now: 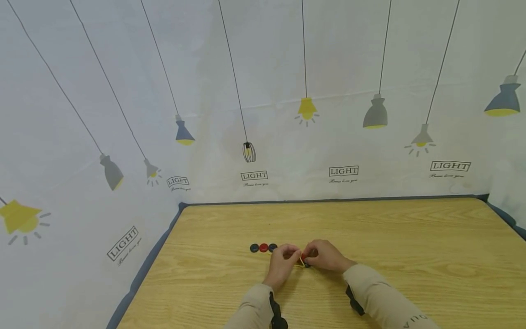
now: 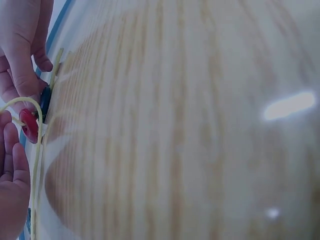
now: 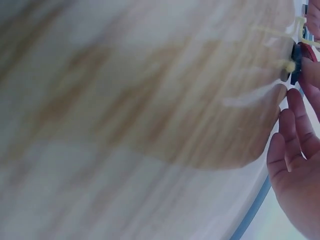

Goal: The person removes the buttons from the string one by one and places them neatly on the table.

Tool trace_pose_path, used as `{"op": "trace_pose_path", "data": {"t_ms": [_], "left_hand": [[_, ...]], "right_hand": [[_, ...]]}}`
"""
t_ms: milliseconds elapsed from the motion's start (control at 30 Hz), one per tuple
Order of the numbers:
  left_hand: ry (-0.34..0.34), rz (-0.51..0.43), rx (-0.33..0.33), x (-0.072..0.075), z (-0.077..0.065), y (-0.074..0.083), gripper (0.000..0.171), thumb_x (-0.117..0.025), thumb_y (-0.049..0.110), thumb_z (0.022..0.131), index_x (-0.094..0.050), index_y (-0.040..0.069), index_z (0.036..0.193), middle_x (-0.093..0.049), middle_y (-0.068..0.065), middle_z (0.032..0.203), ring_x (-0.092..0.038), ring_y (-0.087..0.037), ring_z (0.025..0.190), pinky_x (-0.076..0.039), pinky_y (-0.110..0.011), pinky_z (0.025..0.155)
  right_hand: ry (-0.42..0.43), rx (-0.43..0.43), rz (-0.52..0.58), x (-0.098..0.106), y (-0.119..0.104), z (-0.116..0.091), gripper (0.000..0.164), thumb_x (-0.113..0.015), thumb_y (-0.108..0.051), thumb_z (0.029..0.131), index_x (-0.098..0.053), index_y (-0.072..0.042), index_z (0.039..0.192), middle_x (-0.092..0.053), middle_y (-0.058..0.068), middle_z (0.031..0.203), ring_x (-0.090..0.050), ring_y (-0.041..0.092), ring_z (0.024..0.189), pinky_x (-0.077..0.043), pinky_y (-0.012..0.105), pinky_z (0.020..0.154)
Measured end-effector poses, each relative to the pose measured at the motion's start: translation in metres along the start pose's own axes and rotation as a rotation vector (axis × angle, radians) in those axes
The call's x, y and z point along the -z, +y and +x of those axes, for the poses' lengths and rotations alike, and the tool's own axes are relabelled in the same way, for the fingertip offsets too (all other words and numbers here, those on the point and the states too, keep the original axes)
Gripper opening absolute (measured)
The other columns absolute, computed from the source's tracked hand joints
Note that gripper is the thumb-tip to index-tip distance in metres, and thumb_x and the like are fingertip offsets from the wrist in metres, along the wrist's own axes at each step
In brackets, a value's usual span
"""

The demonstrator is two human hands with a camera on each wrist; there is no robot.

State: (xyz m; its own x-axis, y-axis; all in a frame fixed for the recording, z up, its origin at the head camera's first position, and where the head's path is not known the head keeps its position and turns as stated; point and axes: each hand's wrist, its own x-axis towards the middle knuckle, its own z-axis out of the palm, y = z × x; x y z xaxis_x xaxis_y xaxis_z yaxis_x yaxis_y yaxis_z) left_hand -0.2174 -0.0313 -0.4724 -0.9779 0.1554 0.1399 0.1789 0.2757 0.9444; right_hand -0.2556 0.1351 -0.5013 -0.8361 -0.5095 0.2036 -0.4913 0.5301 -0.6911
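Observation:
Over the table my left hand [image 1: 283, 260] pinches a yellow cord [image 1: 302, 261] at its fingertips. My right hand [image 1: 326, 256] is close beside it and holds a red disc [image 2: 29, 125] together with a dark disc [image 3: 296, 64]. From the left hand, the cord bends in a loop, and a strand meets the middle of the red disc. A pale knot-like lump shows on the dark disc in the right wrist view. Fingers partly cover both discs in the head view.
Left of the hands lie a dark disc [image 1: 255, 247], a red disc [image 1: 264, 247] and another dark disc [image 1: 272, 247] in a row. They rest on the wood-grained table [image 1: 213, 283]. A white curtain [image 1: 279, 137] printed with lamps stands behind the table.

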Motion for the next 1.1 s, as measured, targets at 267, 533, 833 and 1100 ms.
{"op": "trace_pose_path", "data": {"t_ms": [267, 533, 833, 1100], "left_hand": [[0.005, -0.021, -0.017, -0.004, 0.01, -0.03, 0.014, -0.058, 0.009, 0.084, -0.063, -0.003, 0.088, -0.062, -0.008, 0.08, -0.055, -0.012, 0.07, -0.044, -0.021, 0.062], [0.02, 0.0, -0.001, -0.003, 0.013, -0.039, 0.014, -0.06, 0.012, 0.084, -0.065, -0.001, 0.088, -0.062, -0.003, 0.08, -0.053, -0.007, 0.07, -0.043, -0.02, 0.063], [0.01, -0.007, -0.016, 0.003, -0.001, -0.008, 0.014, -0.057, 0.005, 0.085, -0.062, -0.008, 0.087, -0.061, -0.016, 0.081, -0.055, -0.017, 0.07, -0.043, -0.02, 0.061], [0.005, -0.03, -0.015, -0.002, 0.005, -0.023, 0.011, -0.058, 0.005, 0.084, -0.063, -0.005, 0.085, -0.061, -0.014, 0.079, -0.054, -0.016, 0.069, -0.043, -0.021, 0.06]], "right_hand": [[-0.002, 0.021, -0.021, 0.0, -0.001, 0.0, 0.004, -0.064, -0.007, 0.078, -0.067, -0.006, 0.077, -0.059, -0.004, 0.074, -0.051, 0.008, 0.067, -0.042, 0.023, 0.058], [0.043, -0.018, 0.004, 0.0, 0.0, -0.003, 0.008, -0.062, -0.002, 0.077, -0.063, -0.01, 0.075, -0.058, -0.003, 0.076, -0.049, 0.005, 0.062, -0.042, 0.022, 0.056], [0.119, -0.057, 0.028, 0.0, 0.001, -0.005, 0.011, -0.063, 0.0, 0.074, -0.062, -0.011, 0.072, -0.061, -0.001, 0.075, -0.046, 0.004, 0.058, -0.04, 0.021, 0.052], [0.121, -0.043, 0.032, -0.002, 0.006, -0.004, 0.016, -0.061, 0.004, 0.072, -0.061, -0.012, 0.072, -0.056, -0.008, 0.069, -0.043, 0.003, 0.057, -0.038, 0.021, 0.051]]}}
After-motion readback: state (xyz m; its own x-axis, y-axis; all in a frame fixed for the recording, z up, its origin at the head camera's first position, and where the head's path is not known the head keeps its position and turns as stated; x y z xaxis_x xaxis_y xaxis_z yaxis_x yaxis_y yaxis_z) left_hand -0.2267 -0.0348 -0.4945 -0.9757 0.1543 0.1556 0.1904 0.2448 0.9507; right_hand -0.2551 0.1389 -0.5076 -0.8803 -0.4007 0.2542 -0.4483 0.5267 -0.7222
